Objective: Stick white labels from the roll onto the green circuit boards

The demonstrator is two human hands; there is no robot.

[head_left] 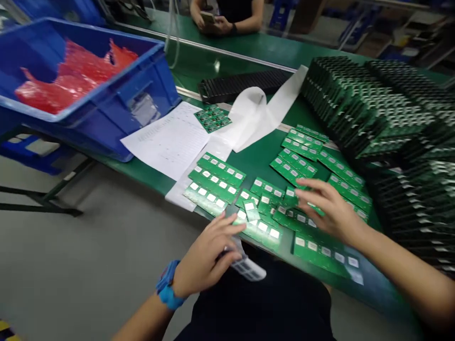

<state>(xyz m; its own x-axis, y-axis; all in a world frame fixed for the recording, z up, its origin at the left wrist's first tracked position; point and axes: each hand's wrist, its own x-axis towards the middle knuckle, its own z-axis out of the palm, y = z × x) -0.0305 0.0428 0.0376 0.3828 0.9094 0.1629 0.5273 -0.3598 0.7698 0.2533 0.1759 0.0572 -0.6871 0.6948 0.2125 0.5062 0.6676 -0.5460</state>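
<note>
My left hand, with a blue watch on the wrist, grips a strip of white labels between thumb and fingers at the table's near edge. Its fingertips reach close to the green circuit boards that carry rows of white labels. Among these boards lies a small separate board piece, tilted across the others. Over the boards on the right hovers my right hand, fingers apart and slightly curled. A green board end sits right by its fingertips; whether they touch it is blurred.
Tall racks of upright boards stand on the right. A blue bin with red plastic bags is at left. Paper sheet, white wrapping strip and black rack lie behind the boards. Opposite, a person holds a phone.
</note>
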